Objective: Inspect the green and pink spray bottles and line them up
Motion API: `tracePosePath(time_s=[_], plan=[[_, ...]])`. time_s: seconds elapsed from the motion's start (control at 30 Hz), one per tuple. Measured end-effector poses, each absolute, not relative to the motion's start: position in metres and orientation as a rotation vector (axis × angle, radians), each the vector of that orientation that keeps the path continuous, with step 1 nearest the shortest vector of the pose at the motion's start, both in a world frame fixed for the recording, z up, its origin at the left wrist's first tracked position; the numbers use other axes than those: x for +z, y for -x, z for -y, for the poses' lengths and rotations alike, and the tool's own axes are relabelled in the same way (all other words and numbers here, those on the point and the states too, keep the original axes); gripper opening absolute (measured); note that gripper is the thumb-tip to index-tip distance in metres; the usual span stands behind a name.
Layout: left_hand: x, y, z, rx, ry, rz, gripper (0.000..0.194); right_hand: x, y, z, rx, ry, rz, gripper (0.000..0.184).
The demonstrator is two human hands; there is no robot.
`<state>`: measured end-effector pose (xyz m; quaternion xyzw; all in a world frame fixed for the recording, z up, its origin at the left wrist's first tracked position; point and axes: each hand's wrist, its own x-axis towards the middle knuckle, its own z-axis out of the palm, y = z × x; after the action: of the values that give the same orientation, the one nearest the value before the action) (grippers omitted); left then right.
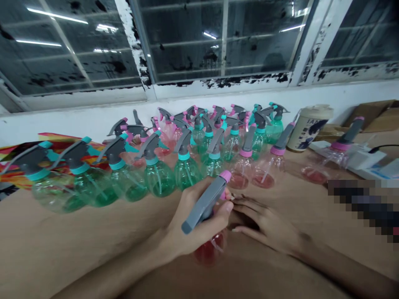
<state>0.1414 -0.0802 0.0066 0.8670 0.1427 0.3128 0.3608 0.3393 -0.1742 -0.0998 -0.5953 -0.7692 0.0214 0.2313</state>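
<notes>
My left hand [195, 226] is wrapped around the neck of a spray bottle with a grey trigger head [205, 201], a pink nozzle and a red-tinted clear body [210, 249]. The bottle is tilted, and the hand hides its collar. Just to the right, my right hand [268, 222] has its fingers stretched towards the nozzle, thumb apart; I cannot tell whether its fingertips touch the bottle. Beyond both hands stands a front row of spray bottles, green with teal collars like this one [160, 178] and red with pink collars like this one [264, 174].
More spray bottles crowd behind the front row, against the white wall below the windows [187, 41]. A cream tumbler [310, 126], a cardboard box [378, 114] and a white power strip [364, 155] are at the right. Colourful plastic packaging [62, 139] lies at the left.
</notes>
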Motion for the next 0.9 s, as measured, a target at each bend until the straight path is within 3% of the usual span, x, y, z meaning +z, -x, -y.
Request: tracePosePath(time_s=[0.1,0.37,0.5,0.9], plan=[[0.006,-0.141,0.076,0.757,-2.22,-0.354,0.006,-0.1,-0.34,0.172,0.075,1.636,2.075,0.049],[0.009,-0.14,0.071,0.808,-2.304,-0.389,0.021,-0.104,-0.343,0.173,0.144,1.622,2.02,0.048],[0.006,-0.142,0.065,0.821,-2.226,-0.42,0.011,-0.105,-0.346,0.174,0.232,1.624,2.018,0.052],[0.005,-0.143,0.062,0.911,-2.194,-0.517,0.008,-0.103,-0.351,0.181,0.276,1.641,1.931,0.052]])
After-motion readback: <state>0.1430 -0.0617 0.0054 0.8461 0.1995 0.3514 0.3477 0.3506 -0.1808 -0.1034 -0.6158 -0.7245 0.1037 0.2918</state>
